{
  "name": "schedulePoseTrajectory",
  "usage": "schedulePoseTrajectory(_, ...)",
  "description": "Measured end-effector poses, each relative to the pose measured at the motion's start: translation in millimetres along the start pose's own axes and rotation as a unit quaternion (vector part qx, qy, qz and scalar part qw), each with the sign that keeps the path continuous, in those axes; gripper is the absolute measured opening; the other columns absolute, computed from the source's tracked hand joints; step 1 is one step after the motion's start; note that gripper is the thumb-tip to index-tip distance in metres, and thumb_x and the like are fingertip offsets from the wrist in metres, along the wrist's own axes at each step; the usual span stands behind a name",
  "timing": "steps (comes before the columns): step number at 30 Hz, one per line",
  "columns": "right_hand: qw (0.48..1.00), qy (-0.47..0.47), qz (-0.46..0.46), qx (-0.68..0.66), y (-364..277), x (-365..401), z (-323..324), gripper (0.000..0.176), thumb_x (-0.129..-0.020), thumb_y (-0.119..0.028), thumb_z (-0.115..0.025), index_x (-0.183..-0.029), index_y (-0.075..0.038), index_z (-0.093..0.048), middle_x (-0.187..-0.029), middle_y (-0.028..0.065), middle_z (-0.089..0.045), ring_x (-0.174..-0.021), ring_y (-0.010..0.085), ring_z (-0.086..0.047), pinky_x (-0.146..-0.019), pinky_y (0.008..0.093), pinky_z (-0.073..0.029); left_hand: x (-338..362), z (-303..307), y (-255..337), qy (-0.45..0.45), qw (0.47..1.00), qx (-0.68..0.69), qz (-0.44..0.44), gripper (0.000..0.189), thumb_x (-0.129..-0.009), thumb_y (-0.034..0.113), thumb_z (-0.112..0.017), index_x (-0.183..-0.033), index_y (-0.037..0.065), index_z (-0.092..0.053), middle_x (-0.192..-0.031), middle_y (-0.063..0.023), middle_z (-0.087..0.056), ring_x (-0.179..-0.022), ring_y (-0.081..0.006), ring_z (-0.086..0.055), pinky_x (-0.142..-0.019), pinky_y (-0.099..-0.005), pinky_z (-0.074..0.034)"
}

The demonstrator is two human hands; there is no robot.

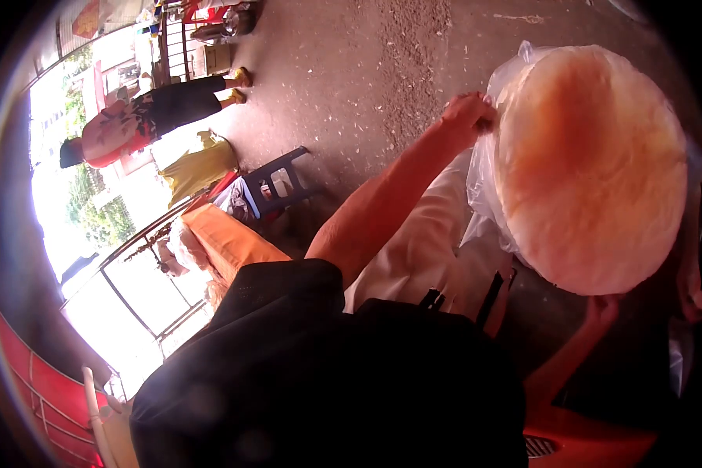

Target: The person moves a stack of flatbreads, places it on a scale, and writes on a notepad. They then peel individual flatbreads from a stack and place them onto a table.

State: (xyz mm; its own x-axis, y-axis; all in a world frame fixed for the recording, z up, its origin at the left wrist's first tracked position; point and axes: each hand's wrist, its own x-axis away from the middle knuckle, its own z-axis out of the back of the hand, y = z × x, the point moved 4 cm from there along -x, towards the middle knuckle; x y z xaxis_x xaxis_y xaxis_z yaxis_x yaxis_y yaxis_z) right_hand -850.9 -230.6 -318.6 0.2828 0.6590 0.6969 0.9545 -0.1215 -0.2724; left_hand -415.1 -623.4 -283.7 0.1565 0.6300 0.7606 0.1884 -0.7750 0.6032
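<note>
A large pale round disc (593,179), with an orange tint on its upper part, is held up in front of me. It looks like a stack of thin flat rounds, but I cannot make out its material. A clear plastic bag (485,191) bunches along its left edge and partly covers it. My left hand (469,114) is closed on the bag at the disc's upper left edge. At the bottom edge, my right hand (603,309) grips the disc, its fingers partly hidden behind it. Below lie my light trousers (413,242).
On the left, a person (144,121) stands by the bright opening. Nearer are a yellow sack (199,168), a dark plastic stool (282,183) and an orange panel (230,238). Pale bits litter the floor (351,86). A red plastic seat (593,437) shows at lower right.
</note>
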Motion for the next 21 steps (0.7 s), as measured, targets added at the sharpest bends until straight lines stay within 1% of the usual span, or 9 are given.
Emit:
schedulePoseTrajectory(1,0.991,-0.084,-0.015,-0.1,-8.3,4.4,5.7,0.039,-0.086,-0.006,-0.051,-0.125,-0.003,-0.053,-0.122,0.0109,-0.059,-0.11,0.0289,-0.055,-0.097,0.046,-0.042,4.7,-6.6,5.7,-0.012,0.991,0.12,0.054,0.018,-0.072,-0.01,-0.053,-0.064,0.006,-0.048,-0.06,-0.0045,-0.05,-0.051,-0.0169,-0.049,-0.048,-0.029,-0.043)
schedulePoseTrajectory(4,0.993,-0.07,-0.079,0.057,-13.7,15.0,-72.0,0.034,-0.087,-0.007,-0.045,-0.12,-0.005,-0.057,-0.117,0.0102,-0.061,-0.111,0.0262,-0.055,-0.095,0.0464,-0.042,9.2,-15.5,21.8,-0.038,0.995,0.055,0.068,0.014,-0.073,-0.005,-0.055,-0.065,0.005,-0.05,-0.061,-0.0051,-0.051,-0.051,-0.0165,-0.05,-0.048,-0.0287,-0.042)
schedulePoseTrajectory(5,0.931,0.328,0.053,0.152,-20.1,-1.3,-64.0,0.033,-0.093,-0.016,-0.041,-0.122,-0.006,-0.054,-0.123,0.0088,-0.058,-0.116,0.0261,-0.051,-0.098,0.0449,-0.04,-0.5,-12.2,20.0,-0.058,0.992,0.057,0.096,0.012,-0.074,0.002,-0.055,-0.063,0.005,-0.052,-0.06,-0.0057,-0.054,-0.05,-0.0172,-0.051,-0.046,-0.029,-0.041)
schedulePoseTrajectory(8,0.938,0.233,0.028,0.256,-46.6,-47.4,-80.1,0.033,-0.091,-0.015,-0.044,-0.121,-0.006,-0.054,-0.12,0.009,-0.059,-0.111,0.0248,-0.053,-0.094,0.0424,-0.042,-11.3,-33.0,47.2,0.035,0.969,-0.242,-0.037,0.009,-0.071,0.01,-0.059,-0.063,0.006,-0.055,-0.059,-0.0071,-0.057,-0.05,-0.0196,-0.053,-0.044,-0.0302,-0.04)
schedulePoseTrajectory(11,0.931,0.194,0.027,0.309,-80.8,-78.8,-88.9,0.033,-0.089,-0.013,-0.048,-0.121,-0.005,-0.055,-0.116,0.0093,-0.06,-0.106,0.0235,-0.054,-0.091,0.0399,-0.044,-22.2,-50.1,79.9,0.158,0.804,-0.539,-0.195,0.015,-0.063,0.018,-0.066,-0.069,0.006,-0.059,-0.062,-0.0103,-0.059,-0.057,-0.0272,-0.058,-0.051,-0.0357,-0.045)
schedulePoseTrajectory(16,0.917,0.16,0.028,0.364,-106.2,-114.1,-111.5,0.035,-0.085,-0.011,-0.054,-0.119,-0.005,-0.055,-0.111,0.0098,-0.062,-0.098,0.0214,-0.057,-0.085,0.0356,-0.047,-55.0,-81.2,107.6,0.096,0.679,-0.629,-0.365,0.028,-0.069,0.019,-0.064,-0.093,0.005,-0.059,-0.098,-0.0127,-0.065,-0.088,-0.028,-0.063,-0.076,-0.035,-0.051)
schedulePoseTrajectory(18,0.912,0.154,0.034,0.379,-109.6,-119.4,-125.2,0.036,-0.084,-0.01,-0.056,-0.119,-0.005,-0.055,-0.109,0.01,-0.062,-0.095,0.0205,-0.058,-0.083,0.034,-0.048,-92.5,-86.7,109.7,0.081,0.679,-0.606,-0.407,0.018,-0.082,0.023,-0.057,-0.094,0.013,-0.066,-0.087,-0.0159,-0.069,-0.076,-0.0285,-0.067,-0.065,-0.0462,-0.052)
schedulePoseTrajectory(20,0.908,0.15,0.045,0.389,-112.2,-118.0,-137.5,0.037,-0.082,-0.009,-0.058,-0.118,-0.004,-0.055,-0.106,0.0102,-0.063,-0.092,0.0196,-0.06,-0.08,0.0323,-0.05,-141.6,-80.1,90.7,0.098,0.721,-0.608,-0.317,0.015,-0.082,0.016,-0.055,-0.092,0.013,-0.065,-0.08,-0.0146,-0.067,-0.075,-0.0279,-0.065,-0.063,-0.0442,-0.051)
schedulePoseTrajectory(21,0.908,0.147,0.051,0.39,-116.7,-116.6,-141.1,0.037,-0.081,-0.009,-0.06,-0.118,-0.004,-0.056,-0.105,0.0103,-0.063,-0.09,0.0192,-0.06,-0.079,0.0314,-0.05,-142.5,-80.2,86.9,-0.015,0.864,-0.453,-0.218,0.014,-0.086,0.021,-0.054,-0.094,0.012,-0.062,-0.08,-0.0097,-0.064,-0.073,-0.0246,-0.063,-0.062,-0.0401,-0.051)
